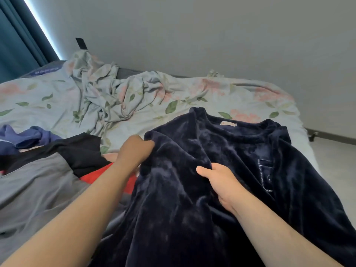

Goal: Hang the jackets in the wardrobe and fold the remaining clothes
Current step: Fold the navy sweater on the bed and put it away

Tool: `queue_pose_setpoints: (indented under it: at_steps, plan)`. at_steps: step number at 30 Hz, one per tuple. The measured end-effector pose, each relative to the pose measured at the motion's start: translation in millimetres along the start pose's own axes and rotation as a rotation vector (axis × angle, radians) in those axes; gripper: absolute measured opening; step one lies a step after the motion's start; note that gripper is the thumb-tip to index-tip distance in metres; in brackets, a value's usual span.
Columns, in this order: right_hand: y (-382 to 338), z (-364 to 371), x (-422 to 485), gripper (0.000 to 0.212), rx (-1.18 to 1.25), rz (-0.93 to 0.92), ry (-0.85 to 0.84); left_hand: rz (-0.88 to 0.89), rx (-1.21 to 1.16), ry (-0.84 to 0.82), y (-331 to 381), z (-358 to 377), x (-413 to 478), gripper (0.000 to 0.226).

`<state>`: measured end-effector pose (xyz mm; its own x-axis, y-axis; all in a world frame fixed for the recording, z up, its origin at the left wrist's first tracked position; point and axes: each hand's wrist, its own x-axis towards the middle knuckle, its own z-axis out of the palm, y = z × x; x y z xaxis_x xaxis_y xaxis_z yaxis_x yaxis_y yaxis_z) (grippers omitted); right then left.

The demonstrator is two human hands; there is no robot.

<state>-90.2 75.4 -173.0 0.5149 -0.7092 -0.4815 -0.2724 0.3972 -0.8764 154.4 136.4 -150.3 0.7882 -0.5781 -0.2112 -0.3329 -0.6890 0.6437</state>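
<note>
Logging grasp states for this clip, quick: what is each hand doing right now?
Left hand: fingers curled into the left edge of the navy fleece top, gripping it.
Right hand: gripping a fold of the same top.

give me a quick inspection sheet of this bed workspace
surface: bed under a rumpled floral sheet
job's things: navy velvet top spread on the near right, collar toward the wall
clutter: grey garment, black garment, red garment, blue clothes heaped at left
hands: left hand grips the top's edge; right hand holds a fold mid-chest, fingers hidden in the fabric
cables: nothing seen
surroundings: grey wall, teal curtain at far left
</note>
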Motion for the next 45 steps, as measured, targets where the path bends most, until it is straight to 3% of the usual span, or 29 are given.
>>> queue_pose_setpoints:
  at_steps: [4, 6, 8, 12, 18, 20, 23, 27, 30, 33, 35, 38, 40, 45]
  plan:
    - [0.8, 9.1, -14.1, 0.039, -0.139, -0.060, 0.119, -0.047, -0.133, -0.528, -12.8, -5.8, -50.4, 0.026]
    - [2.1, 10.0, -22.7, 0.043, -0.173, -0.045, 0.081, -0.059, -0.107, -0.667, -14.1, -1.6, -55.7, 0.026]
    - [3.4, 7.8, -30.6, 0.045, -0.237, -0.006, 0.016, -0.104, -0.190, -0.629, -13.9, 6.4, -53.8, 0.023]
    - [11.0, 6.4, -50.1, 0.017, -0.271, 0.053, -0.114, -0.109, -0.503, -0.437, -11.6, 10.9, -49.8, 0.029]
    - [11.0, 29.1, -79.9, 0.049, -0.144, 0.078, -0.220, -0.260, -0.874, -0.374, -9.8, -10.6, -51.8, 0.030]
    - [14.7, 31.7, -89.6, 0.050, 0.010, 0.079, -0.169, -0.268, -0.831, -0.511, -19.5, -21.7, -72.4, 0.028]
    - [23.9, 23.8, -111.2, 0.033, 0.336, 0.115, -0.152, -0.233, -0.530, -0.666, -44.8, -45.5, -104.7, 0.035]
    - [50.6, 20.9, -146.6, 0.036, 0.286, 0.086, -0.144, -0.040, -0.257, -0.762, -60.2, -69.6, -139.5, 0.021]
    - [62.5, 28.4, -169.8, 0.055, 0.016, 0.066, -0.088, 0.074, -0.057, -0.730, -53.5, -72.7, -164.2, 0.020]
    - [66.3, 34.5, -185.0, 0.054, -0.117, 0.075, -0.058, 0.219, 0.101, -0.605, -43.2, -67.1, -190.9, 0.022]
    - [67.7, 38.3, -193.3, 0.054, -0.100, 0.101, -0.054, 0.247, 0.024, -0.508, -37.6, -64.7, -201.9, 0.013]
    - [70.9, 43.8, -201.9, 0.042, 0.116, 0.147, -0.133, 0.212, -0.172, -0.324, -36.2, -68.2, -205.6, 0.021]
    - [72.8, 52.8, -210.4, 0.035, 0.189, 0.125, -0.159, 0.284, -0.051, -0.199, -43.9, -71.9, -205.9, 0.015]
    - [77.8, 76.6, -227.8, 0.026, -0.223, 0.013, 0.108, 0.258, 0.103, -0.110, -86.8, -71.2, -216.7, 0.015]
